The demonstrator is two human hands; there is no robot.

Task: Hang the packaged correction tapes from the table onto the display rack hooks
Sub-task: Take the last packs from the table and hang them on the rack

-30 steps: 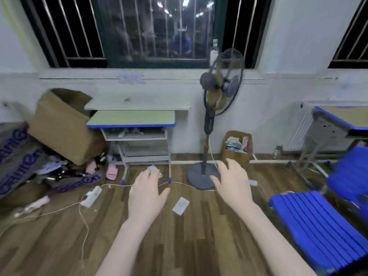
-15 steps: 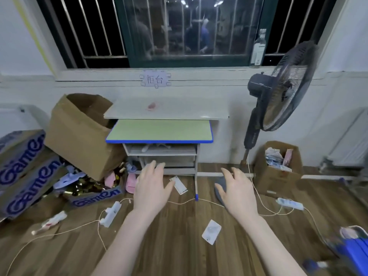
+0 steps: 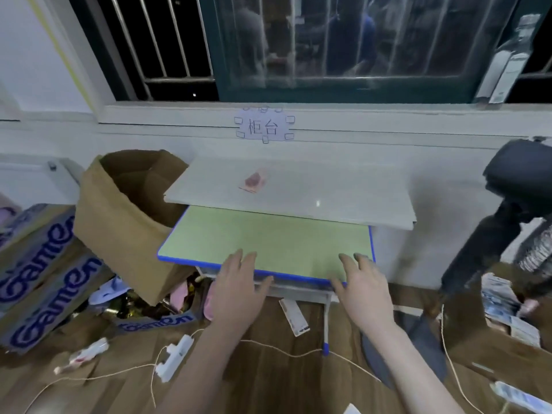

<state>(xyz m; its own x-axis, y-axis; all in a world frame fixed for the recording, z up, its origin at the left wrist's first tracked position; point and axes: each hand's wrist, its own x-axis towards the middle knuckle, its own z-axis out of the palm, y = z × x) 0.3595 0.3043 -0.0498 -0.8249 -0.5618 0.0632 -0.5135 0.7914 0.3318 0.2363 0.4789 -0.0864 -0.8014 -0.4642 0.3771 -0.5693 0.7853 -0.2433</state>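
On the far left, stacked cardboard cartons [image 3: 38,276] printed with what reads as "Gamen" in blue are seen on the wood floor, with an open brown box [image 3: 125,216] leaning beside them. A white power strip [image 3: 174,357] and its cord are trailed across the near floor.

At centre, a green-topped desk [image 3: 268,243] edged in blue is shown under a grey shelf board [image 3: 298,192]. On that board a single small pink packet [image 3: 253,180], taken to be a packaged correction tape, is laid flat, left of the board's middle and well beyond both hands. Its print is too blurred to be read, and its long axis appears to run near to far with a slight tilt. Above it, a paper sign [image 3: 264,128] marked "柜台" is taped to the wall below the window.

The left hand [image 3: 236,291] is held palm-down at the desk's near edge, fingers spread and nothing gripped. The right hand [image 3: 366,291] is held likewise, open and empty, further right. The packet is judged to lie almost straight ahead of the left hand, so the shorter reach is thought to belong to it. Another flat white packet [image 3: 294,316] is seen on the floor between the wrists.

No display rack is shown. At right, a dark standing fan [image 3: 507,210] and a box of packets [image 3: 501,306] are partly seen.
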